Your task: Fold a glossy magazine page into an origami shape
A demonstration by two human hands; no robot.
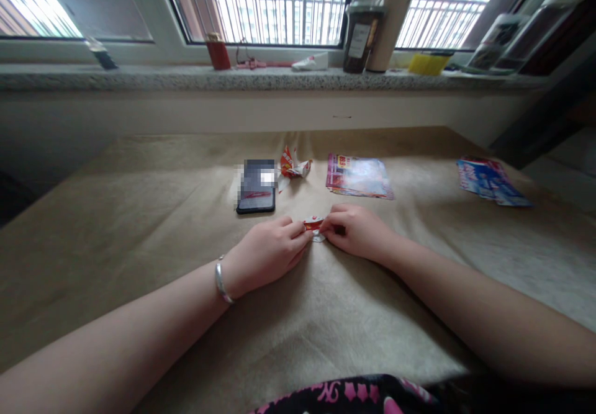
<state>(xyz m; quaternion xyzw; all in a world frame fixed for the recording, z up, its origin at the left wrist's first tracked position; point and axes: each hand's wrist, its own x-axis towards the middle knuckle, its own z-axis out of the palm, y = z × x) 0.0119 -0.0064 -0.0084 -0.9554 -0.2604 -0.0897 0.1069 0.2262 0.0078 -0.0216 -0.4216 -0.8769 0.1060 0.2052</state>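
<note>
Between my two hands, on the tabletop, lies a small piece of red and white printed paper [315,223], folded or creased, partly covered by my fingers. My left hand [272,246], with a silver bracelet at its wrist, presses its closed fingertips on the paper's left end. The right end is pinched by the fingers of my right hand [356,231]. Just beyond them stands a folded orange and white paper shape [294,164] with pointed tips. A dark phone [257,187] lies left of that shape.
A stack of colourful printed sheets [358,177] lies beyond my right hand. Fanned blue printed cards [493,183] rest near the table's right side. Behind the table [139,228], a granite windowsill [279,81] holds a red container [218,52], a dark lidded jar [361,40] and a yellow item [429,63].
</note>
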